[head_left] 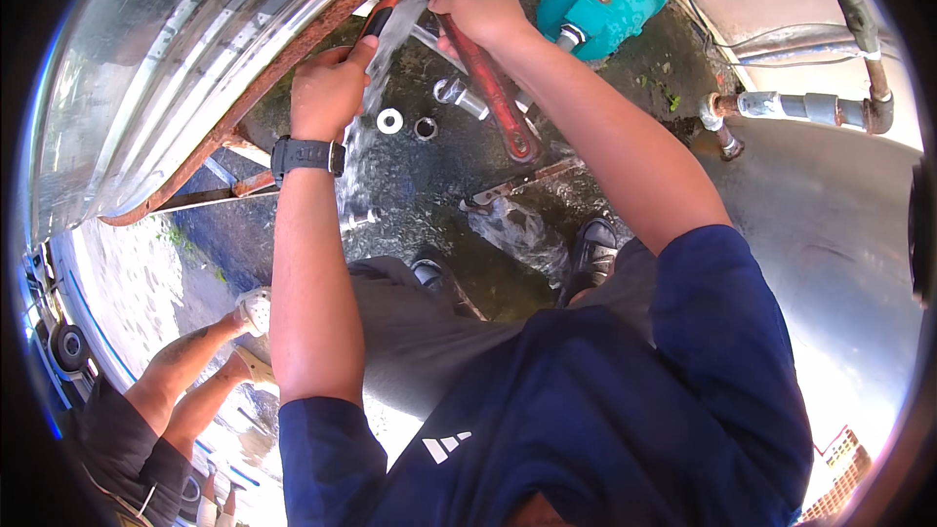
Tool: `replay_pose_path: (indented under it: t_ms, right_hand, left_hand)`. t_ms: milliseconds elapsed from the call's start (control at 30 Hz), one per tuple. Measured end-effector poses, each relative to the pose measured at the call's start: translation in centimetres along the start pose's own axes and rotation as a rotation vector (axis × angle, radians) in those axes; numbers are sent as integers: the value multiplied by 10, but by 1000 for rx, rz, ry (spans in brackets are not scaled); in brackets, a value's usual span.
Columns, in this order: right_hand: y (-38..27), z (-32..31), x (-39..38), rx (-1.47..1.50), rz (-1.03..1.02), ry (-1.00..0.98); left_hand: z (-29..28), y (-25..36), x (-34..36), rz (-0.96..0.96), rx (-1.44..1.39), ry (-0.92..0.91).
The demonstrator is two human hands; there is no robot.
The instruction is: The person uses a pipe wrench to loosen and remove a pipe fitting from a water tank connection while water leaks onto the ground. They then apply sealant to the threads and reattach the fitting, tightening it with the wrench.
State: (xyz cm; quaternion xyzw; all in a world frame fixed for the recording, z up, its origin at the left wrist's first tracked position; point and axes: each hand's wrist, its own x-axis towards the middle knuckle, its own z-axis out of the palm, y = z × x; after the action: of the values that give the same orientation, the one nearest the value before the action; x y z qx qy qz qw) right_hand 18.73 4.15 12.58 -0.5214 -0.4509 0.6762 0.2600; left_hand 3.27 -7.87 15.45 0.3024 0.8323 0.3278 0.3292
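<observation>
Left hand: the left hand (327,93) has its fingers curled closed around the orange-and-black handle (379,18), thumb lying along it.
Right hand: the right hand (485,15) grips the red wrench (496,96) near its head, fingers wrapped round.
Wrench: at the far side, left of the teal pump (595,0), its handle end pointing near.
Water: a stream (388,44) pours between both hands onto the wet ground (410,195).
Ground: white ring (381,121) just left of a dark-centred ring (418,127).
</observation>
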Motion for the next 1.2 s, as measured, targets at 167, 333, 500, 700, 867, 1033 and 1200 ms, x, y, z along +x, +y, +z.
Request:
replay_pose_path:
  t_ms: [167,333,500,700,867,1033,1200]
  right_hand:
    - [7,12,-4,109,-36,59]
    - [6,14,-5,132,-36,101]
    - [-6,3,-33,57,46,-10]
    - [-1,-22,-112,230,427,-263]
    - [-14,-22,-124,629,755,-277]
    - [2,-12,-125,542,571,-277]
    - [43,5,-120,411,408,-175]
  left_hand:
    - [0,2,0,5,9,17]
    - [3,3,-2,18,22,25]
    - [-7,2,-4,-57,14,-98]
    - [-23,-8,5,14,-135,-314]
    - [-14,-27,10,-237,-763,-562]
    - [-20,-35,16,-316,-1020,-664]
    - [-14,-25,6,-333,-969,-559]
